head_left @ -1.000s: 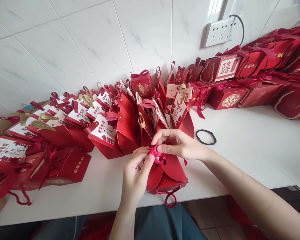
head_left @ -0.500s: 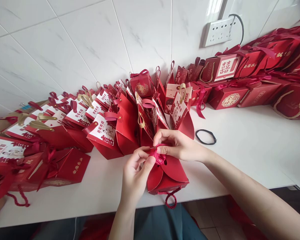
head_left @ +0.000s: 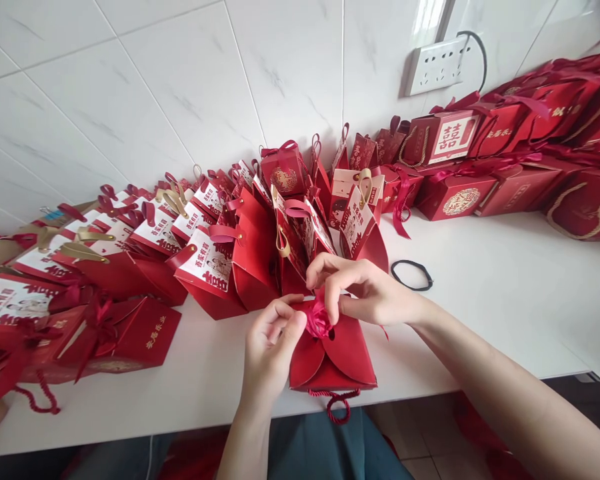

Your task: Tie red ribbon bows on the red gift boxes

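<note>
Change: red petal-flap paper box point(head_left: 337, 360) below grip turned square; crimson satin ribbon point(head_left: 319, 323) bunched higher.
Grip: left hand point(head_left: 271, 347), right hand point(head_left: 367, 290) both pinch ribbon.

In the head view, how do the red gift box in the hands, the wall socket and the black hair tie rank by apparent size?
1. red gift box
2. wall socket, though it is farther away
3. black hair tie

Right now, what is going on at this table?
A person works on a red gift box at the near edge of the table. The right hand pinches the pink ribbon on top of its closed flaps; the left hand touches the ribbon from the side. Many red boxes stand behind, along the wall.
</note>
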The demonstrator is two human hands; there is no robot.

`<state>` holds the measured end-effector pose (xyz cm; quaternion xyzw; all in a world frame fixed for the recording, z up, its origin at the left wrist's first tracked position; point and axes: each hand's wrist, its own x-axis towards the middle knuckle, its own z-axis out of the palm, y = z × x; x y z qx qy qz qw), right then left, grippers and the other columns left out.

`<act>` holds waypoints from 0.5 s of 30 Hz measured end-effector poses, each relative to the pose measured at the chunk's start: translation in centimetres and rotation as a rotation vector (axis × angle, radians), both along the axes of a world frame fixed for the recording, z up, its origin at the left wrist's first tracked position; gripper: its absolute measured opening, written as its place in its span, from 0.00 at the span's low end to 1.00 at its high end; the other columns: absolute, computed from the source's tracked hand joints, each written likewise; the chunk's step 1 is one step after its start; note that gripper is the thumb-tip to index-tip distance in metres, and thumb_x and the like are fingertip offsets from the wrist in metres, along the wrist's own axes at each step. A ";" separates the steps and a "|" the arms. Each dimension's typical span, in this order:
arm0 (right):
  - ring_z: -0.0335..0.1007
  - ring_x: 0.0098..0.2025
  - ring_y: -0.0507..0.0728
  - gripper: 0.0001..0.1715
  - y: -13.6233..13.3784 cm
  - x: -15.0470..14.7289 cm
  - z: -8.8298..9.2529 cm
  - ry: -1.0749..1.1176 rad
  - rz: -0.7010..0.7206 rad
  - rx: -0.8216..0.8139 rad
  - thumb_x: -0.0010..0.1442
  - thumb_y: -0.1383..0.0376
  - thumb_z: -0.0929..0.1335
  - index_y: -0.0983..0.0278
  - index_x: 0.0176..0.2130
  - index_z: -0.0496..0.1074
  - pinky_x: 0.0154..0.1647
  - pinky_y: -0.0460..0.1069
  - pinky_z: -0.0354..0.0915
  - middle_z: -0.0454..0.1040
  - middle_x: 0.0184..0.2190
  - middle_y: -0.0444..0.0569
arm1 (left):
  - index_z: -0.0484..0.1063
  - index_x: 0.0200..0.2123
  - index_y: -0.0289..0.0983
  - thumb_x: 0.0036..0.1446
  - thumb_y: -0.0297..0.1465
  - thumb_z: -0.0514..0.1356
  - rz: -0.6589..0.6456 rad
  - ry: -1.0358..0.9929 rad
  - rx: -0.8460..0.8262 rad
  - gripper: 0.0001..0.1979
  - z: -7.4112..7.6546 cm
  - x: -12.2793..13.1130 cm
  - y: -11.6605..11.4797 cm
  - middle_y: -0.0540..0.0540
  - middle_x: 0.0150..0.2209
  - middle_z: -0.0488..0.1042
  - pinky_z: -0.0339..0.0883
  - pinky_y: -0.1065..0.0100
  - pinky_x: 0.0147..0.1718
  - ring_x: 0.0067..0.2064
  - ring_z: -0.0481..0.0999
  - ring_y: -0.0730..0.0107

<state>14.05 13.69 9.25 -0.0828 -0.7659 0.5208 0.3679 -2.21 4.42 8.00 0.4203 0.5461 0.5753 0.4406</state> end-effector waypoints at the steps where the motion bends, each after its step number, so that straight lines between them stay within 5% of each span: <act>1: 0.68 0.37 0.50 0.17 -0.1 0.1 0.1 -0.024 0.018 0.026 0.51 0.83 0.63 0.67 0.27 0.75 0.34 0.45 0.64 0.67 0.41 0.50 | 0.68 0.23 0.36 0.51 0.40 0.65 0.003 -0.008 0.005 0.15 0.0 0.0 0.0 0.43 0.45 0.77 0.67 0.72 0.36 0.36 0.76 0.70; 7: 0.71 0.39 0.51 0.03 -0.4 0.2 0.5 -0.126 -0.047 0.100 0.52 0.73 0.73 0.67 0.30 0.78 0.40 0.47 0.68 0.70 0.41 0.50 | 0.68 0.22 0.36 0.51 0.38 0.65 0.000 -0.034 0.018 0.14 0.1 0.0 -0.2 0.45 0.44 0.77 0.67 0.73 0.37 0.33 0.75 0.73; 15: 0.71 0.37 0.50 0.02 -0.4 0.1 0.4 -0.098 -0.062 0.136 0.53 0.71 0.75 0.65 0.30 0.80 0.39 0.47 0.70 0.72 0.39 0.50 | 0.68 0.22 0.36 0.50 0.40 0.66 -0.003 -0.011 0.015 0.16 0.1 -0.5 -0.1 0.43 0.44 0.78 0.66 0.72 0.38 0.38 0.76 0.68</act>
